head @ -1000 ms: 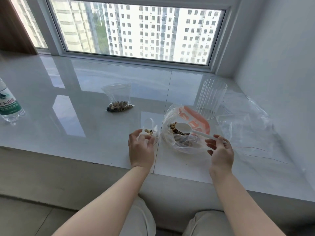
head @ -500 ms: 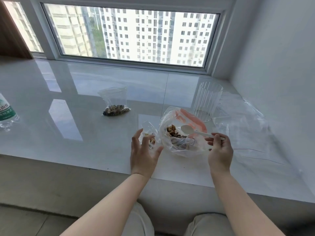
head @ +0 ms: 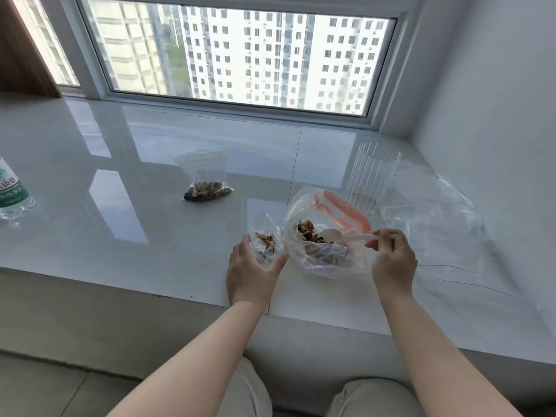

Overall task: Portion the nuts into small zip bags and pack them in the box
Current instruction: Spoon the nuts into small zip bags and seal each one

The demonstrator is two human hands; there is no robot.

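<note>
My left hand cups a small clear zip bag with a few nuts in it, its mouth held open. Right beside it lies a big clear bag with orange print, holding a heap of mixed nuts. My right hand pinches the handle of a white plastic spoon, whose bowl sits inside the big bag over the nuts. A filled small zip bag rests farther back on the left. A clear ribbed plastic box stands upright behind the big bag.
All of this sits on a glossy white stone sill under a window. A water bottle stands at the far left edge. Loose clear plastic film lies at the right by the wall. The sill's front edge runs just under my wrists.
My left hand has gone from pinching the small bag to spreading and cupping it open. The spoon stays inside the big bag, held by my right hand, which has barely shifted.
</note>
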